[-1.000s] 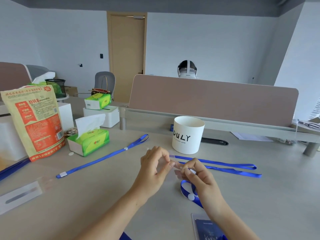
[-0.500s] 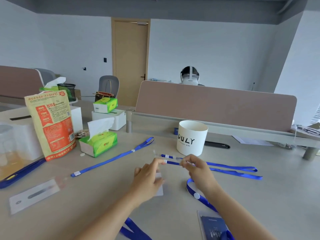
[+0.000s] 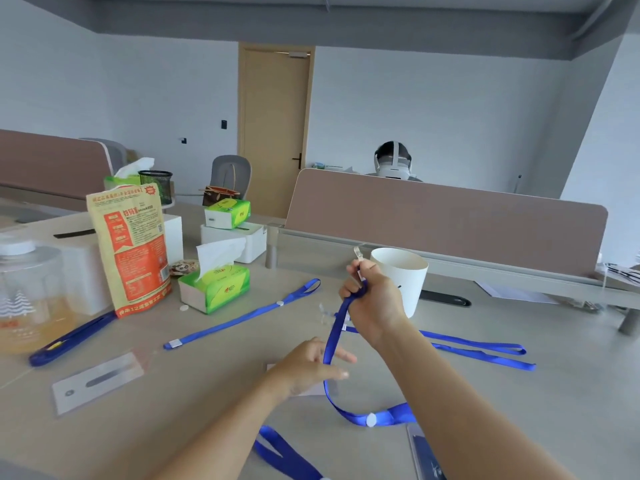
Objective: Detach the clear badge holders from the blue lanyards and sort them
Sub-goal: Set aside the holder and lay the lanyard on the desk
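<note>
The orange pouch [image 3: 133, 251] carries blurred Chinese print, with "12" legible near its bottom edge

The right hand [image 3: 372, 303], raised just in front of the white cup [image 3: 408, 271], grips 1 blue lanyard [image 3: 331, 344], its clip [image 3: 357, 252] sticking up above the fist. Nearer than the cup, the left hand [image 3: 311, 368] rests straight-fingered on a clear badge holder [image 3: 308, 392] on the desk [image 3: 207, 410].

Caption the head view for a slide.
Right hand holds a blue lanyard up by its clip end; left hand rests on a clear badge holder.
</note>
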`<action>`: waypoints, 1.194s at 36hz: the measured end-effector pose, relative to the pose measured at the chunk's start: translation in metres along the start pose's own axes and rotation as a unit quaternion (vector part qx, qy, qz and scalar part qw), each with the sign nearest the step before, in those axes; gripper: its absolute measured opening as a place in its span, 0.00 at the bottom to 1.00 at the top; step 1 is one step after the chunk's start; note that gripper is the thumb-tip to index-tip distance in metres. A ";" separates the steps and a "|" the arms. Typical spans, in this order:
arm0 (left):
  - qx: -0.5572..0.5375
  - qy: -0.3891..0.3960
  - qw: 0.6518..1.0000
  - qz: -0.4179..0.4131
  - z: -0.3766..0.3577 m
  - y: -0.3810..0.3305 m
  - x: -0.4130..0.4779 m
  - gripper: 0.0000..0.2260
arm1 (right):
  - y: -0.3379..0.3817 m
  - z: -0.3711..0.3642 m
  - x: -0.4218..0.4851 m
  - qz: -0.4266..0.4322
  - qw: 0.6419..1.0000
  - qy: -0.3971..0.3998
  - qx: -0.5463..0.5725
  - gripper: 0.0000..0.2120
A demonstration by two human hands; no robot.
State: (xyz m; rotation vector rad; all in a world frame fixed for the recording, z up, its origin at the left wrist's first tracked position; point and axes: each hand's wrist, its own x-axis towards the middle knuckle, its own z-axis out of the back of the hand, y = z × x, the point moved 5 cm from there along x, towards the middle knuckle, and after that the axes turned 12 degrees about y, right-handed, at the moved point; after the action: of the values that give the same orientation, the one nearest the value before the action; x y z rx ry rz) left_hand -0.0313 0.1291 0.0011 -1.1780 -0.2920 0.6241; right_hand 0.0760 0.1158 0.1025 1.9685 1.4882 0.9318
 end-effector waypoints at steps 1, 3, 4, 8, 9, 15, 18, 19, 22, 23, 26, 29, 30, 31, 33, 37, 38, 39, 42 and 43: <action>0.010 -0.012 1.000 0.010 0.001 0.001 0.001 0.08 | 0.003 0.001 0.002 0.008 1.000 -0.002 -0.008 0.11; 0.033 -0.069 0.996 0.035 0.008 0.003 0.002 0.06 | 0.010 0.006 0.004 0.018 0.998 -0.007 -0.055 0.11; 0.030 -0.105 0.993 0.048 0.014 0.006 0.003 0.06 | 0.015 0.010 0.003 0.023 0.994 -0.013 -0.110 0.12; -0.132 -0.174 0.972 0.082 0.031 0.016 0.005 0.07 | 0.025 0.033 -0.006 0.011 0.930 -0.041 -0.366 0.12; -0.157 -0.182 0.967 0.081 0.032 0.014 0.005 0.07 | 0.023 0.041 -0.008 0.000 0.918 -0.048 -0.394 0.13; -0.298 -0.167 0.940 0.025 0.031 -0.018 0.019 0.04 | 0.009 0.076 -0.023 -0.068 0.880 -0.068 -0.466 0.04; -0.323 -0.141 0.936 -0.004 0.029 -0.037 0.032 0.05 | -0.001 0.087 -0.030 -0.125 0.871 -0.022 -0.475 0.09; -0.328 -0.139 0.934 -0.012 0.030 -0.044 0.035 0.05 | -0.003 0.090 -0.031 -0.143 0.865 -0.003 -0.482 0.15; -0.314 -0.130 0.940 -0.026 0.031 -0.061 0.048 0.08 | -0.008 0.096 -0.031 -0.192 0.837 0.050 -0.510 0.25; -0.302 -0.119 0.945 -0.030 0.030 -0.067 0.052 0.08 | -0.008 0.097 -0.029 -0.199 0.827 0.062 -0.521 0.24; -0.272 -0.090 0.957 -0.043 0.028 -0.083 0.067 0.07 | -0.002 0.096 -0.020 -0.202 0.799 0.097 -0.558 0.10; -0.261 -0.099 0.958 -0.061 0.038 -0.097 0.081 0.06 | 0.015 0.100 -0.006 -0.200 0.785 0.086 -0.580 0.09; -0.257 -0.107 0.958 -0.068 0.043 -0.101 0.086 0.06 | 0.025 0.101 0.000 -0.195 0.784 0.076 -0.584 0.10; -0.253 -0.111 0.958 -0.074 0.048 -0.105 0.091 0.06 | 0.036 0.101 0.006 -0.189 0.784 0.067 -0.588 0.10; -0.220 -0.117 0.965 -0.082 0.059 -0.113 0.100 0.06 | 0.057 0.101 0.021 -0.175 0.786 0.059 -0.590 0.10; -0.089 -0.149 0.981 -0.090 0.078 -0.130 0.127 0.04 | 0.103 0.096 0.060 -0.123 0.811 0.018 -0.572 0.08; -0.069 -0.163 0.980 -0.095 0.083 -0.134 0.136 0.05 | 0.113 0.096 0.070 -0.113 0.824 0.005 -0.555 0.07; -0.055 -0.180 0.977 -0.100 0.086 -0.136 0.145 0.05 | 0.121 0.095 0.080 -0.105 0.833 -0.009 -0.543 0.07; -0.052 -0.218 0.968 -0.117 0.090 -0.141 0.174 0.07 | 0.137 0.105 0.113 -0.091 0.830 -0.053 -0.548 0.10; -0.053 -0.228 0.965 -0.118 0.090 -0.142 0.183 0.08 | 0.139 0.109 0.123 -0.086 0.825 -0.070 -0.554 0.11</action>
State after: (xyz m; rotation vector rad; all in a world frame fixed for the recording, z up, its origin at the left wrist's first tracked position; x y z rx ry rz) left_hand 0.1098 0.2726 0.1463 -1.0699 -0.8535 0.6713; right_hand 0.2662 0.1963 0.1620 0.9787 0.6895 1.1544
